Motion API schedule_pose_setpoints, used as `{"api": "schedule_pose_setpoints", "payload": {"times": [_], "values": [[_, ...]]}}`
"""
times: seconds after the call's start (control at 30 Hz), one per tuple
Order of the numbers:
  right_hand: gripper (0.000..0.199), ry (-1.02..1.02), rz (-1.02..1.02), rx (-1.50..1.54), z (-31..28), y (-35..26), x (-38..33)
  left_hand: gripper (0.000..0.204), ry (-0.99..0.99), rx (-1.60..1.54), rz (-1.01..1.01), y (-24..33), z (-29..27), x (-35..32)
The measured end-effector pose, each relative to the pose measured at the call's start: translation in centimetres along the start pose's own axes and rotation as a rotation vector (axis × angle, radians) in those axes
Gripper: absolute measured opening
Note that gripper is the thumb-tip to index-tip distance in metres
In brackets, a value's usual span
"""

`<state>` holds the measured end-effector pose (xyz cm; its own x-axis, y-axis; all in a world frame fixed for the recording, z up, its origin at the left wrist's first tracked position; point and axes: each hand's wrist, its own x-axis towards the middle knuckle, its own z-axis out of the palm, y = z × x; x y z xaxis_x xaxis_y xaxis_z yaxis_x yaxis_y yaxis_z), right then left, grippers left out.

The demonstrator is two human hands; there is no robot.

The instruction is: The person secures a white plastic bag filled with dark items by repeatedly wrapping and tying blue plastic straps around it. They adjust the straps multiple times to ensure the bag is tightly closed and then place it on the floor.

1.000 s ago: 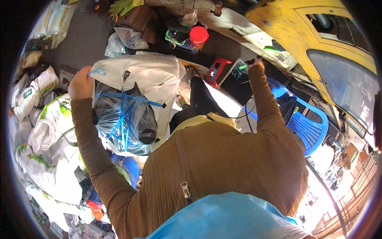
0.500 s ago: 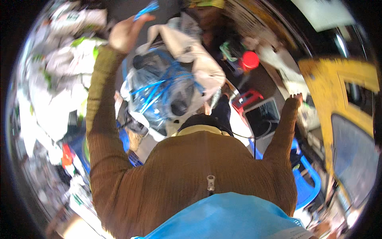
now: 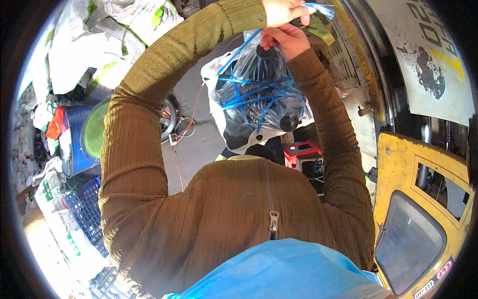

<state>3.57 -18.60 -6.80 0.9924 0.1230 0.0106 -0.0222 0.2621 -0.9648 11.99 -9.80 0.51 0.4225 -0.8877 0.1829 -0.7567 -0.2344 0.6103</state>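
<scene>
Below, grey concrete floor (image 3: 199, 144) crowded by white sacks (image 3: 84, 45).

Clear plastic bag (image 3: 259, 99) (blue-strapped) at centre top; white-yellow worn sign (image 3: 423, 55) upper right.

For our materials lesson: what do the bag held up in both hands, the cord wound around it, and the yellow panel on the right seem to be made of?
Bag: thin clear plastic film, glossy and crinkled, with dark contents showing through.
Cord: blue, probably flat plastic strapping; it shines and kinks.
Yellow panel: likely painted metal, with chipped, grimy paint.
</scene>
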Motion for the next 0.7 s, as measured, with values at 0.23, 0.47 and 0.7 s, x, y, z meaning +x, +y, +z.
{"api": "schedule_pose_setpoints", "payload": {"times": [0.23, 0.47, 0.7], "values": [[0.018, 0.186, -0.070, 0.033, -0.8, 0.4, 0.7, 0.029, 0.090, -0.170, 0.102, -3.6, 1.2, 1.8], [0.016, 0.342, 0.112, -0.428, -7.1, -0.1, 1.0, 0.060, -0.314, -0.209, -0.182, -10.7, 3.3, -1.4], [0.021, 0.430, 0.067, -0.449, -8.7, 2.1, -1.5, 0.047, -0.194, 0.079, 0.021, -10.8, 9.5, 2.4]]}}
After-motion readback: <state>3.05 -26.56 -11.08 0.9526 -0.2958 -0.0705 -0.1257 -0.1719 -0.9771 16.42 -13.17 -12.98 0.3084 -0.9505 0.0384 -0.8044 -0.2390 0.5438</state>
